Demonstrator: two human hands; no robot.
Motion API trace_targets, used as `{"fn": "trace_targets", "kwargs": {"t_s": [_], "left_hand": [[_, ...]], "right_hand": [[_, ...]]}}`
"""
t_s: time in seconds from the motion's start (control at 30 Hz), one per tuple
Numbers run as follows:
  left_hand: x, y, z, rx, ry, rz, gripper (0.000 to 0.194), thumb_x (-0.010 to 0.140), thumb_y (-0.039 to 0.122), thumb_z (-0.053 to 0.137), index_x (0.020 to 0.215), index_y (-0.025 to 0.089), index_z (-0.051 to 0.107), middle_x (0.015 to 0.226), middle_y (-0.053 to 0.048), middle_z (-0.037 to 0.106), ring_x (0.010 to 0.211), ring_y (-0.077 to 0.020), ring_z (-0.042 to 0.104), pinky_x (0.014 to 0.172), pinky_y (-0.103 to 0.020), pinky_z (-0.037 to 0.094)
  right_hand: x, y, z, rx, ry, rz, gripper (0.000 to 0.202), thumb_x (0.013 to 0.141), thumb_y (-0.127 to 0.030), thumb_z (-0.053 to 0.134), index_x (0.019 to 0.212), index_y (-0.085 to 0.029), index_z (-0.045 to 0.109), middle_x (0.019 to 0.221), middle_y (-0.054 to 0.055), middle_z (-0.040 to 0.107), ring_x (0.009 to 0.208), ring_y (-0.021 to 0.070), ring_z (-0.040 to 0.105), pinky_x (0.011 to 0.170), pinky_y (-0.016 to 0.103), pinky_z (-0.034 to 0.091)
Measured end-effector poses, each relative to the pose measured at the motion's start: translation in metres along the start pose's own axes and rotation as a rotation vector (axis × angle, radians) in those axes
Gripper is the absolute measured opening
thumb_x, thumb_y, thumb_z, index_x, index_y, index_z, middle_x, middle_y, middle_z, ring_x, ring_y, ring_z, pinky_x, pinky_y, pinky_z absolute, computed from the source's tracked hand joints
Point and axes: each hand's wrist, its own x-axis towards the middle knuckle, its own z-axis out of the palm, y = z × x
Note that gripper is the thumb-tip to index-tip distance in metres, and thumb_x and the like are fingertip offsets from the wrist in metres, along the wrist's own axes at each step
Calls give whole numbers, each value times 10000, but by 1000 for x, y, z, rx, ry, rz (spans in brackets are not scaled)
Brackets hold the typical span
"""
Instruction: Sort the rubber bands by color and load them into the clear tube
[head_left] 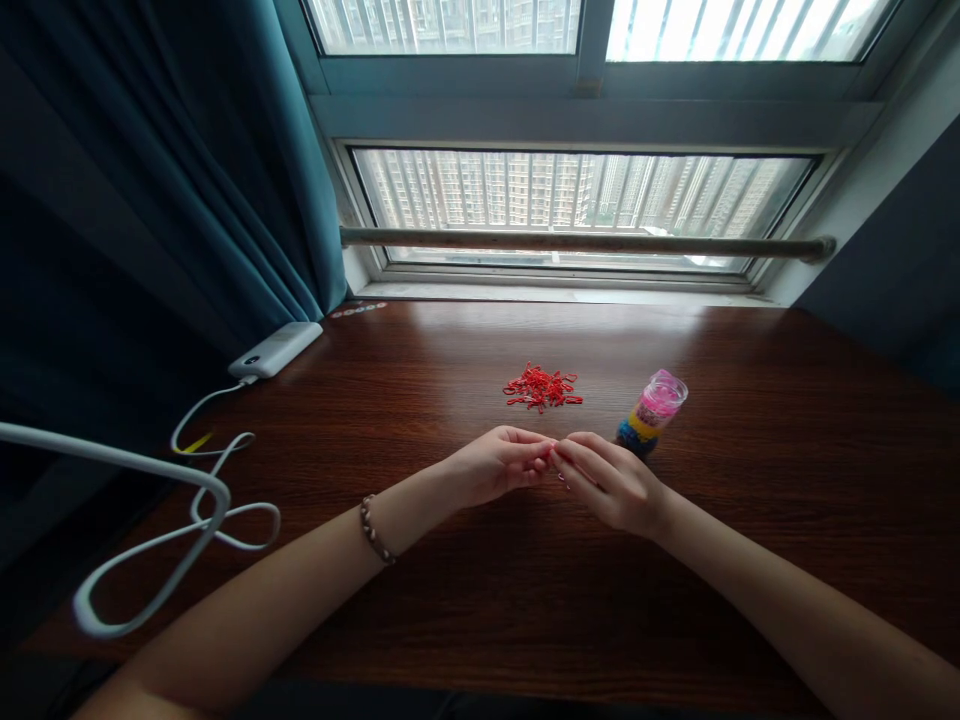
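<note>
The 2 hands, left (499,468) and right (615,485), pinch a small red clip (553,452) near the red pile (541,387).

The only view comes from the person's head, facing forward and down across the desk (420,620) toward the window (585,200) at the far side. It sits above the near edge, close enough for both forearms to fill the near corners.

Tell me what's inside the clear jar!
The jar shows pink stuff on top, then yellow, then blue. Anything deeper in is hidden behind them; the pieces are too small to name.
</note>
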Motion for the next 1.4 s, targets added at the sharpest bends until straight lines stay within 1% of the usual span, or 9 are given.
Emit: {"fn": "trace_targets", "kwargs": {"t_s": [0.27,0.4,0.47,0.6,0.7,0.87,1.07,1.27,1.4], "left_hand": [[3,-2,-5,183,120,121,216,642,229,706,778,66,663,674,-43,598,595,-65,498,608,-195,406],[1,4,-1,389,162,265,222,707,288,643,790,82,663,646,-29,587,589,-79,491,593,-215,404],[-2,10,3,576,201,369,213,722,290,626,771,87,665,640,-28,584,576,-82,483,563,-210,397],[0,28,15,939,202,658,187,761,273,580,789,109,667,701,-39,582,563,-84,483,546,-215,410],[15,48,31,1176,146,860,200,816,254,504,860,135,658,778,-58,586,601,-90,510,560,-215,424],[55,80,70,1486,-114,1106,225,849,216,446,948,148,636,861,-83,595,735,-115,549,652,-229,442],[88,94,99,1889,-416,1148,236,861,233,421,914,181,645,866,-52,639,786,-135,522,732,-257,393],[92,98,103,2027,-375,1121,205,829,330,480,796,258,669,806,5,662,834,-144,503,762,-285,309],[90,102,103,2002,-337,1065,159,776,354,550,751,266,681,923,-1,629,945,-179,456,829,-314,279]], "right_hand": [[10,2,-7,38,-133,66,186,838,-91,440,949,-91,588,900,103,612,828,187,553,678,297,513],[2,3,-36,6,-9,48,317,798,-90,509,1114,-116,515,996,96,602,908,189,544,747,296,505],[-10,8,-51,-60,177,165,414,746,-101,585,1144,-171,494,984,72,596,925,190,534,800,318,485],[-35,25,-56,-39,458,695,622,663,-233,681,1213,-199,391,1158,117,481,1022,243,491,837,405,454],[-46,38,-39,186,378,910,675,664,-314,669,1235,-182,335,1171,129,489,967,232,539,812,388,466],[-55,44,-20,275,215,956,444,716,-322,606,1103,-173,448,959,84,610,834,217,592,748,344,467],[-55,44,-22,264,215,942,367,720,-310,597,1036,-172,473,905,70,618,805,206,588,720,313,459],[-52,43,-24,284,221,923,332,728,-300,581,1019,-173,485,877,62,621,782,195,590,695,297,461],[-52,42,-23,284,223,906,341,725,-294,587,1027,-179,480,883,57,619,771,191,587,696,302,460]]}}
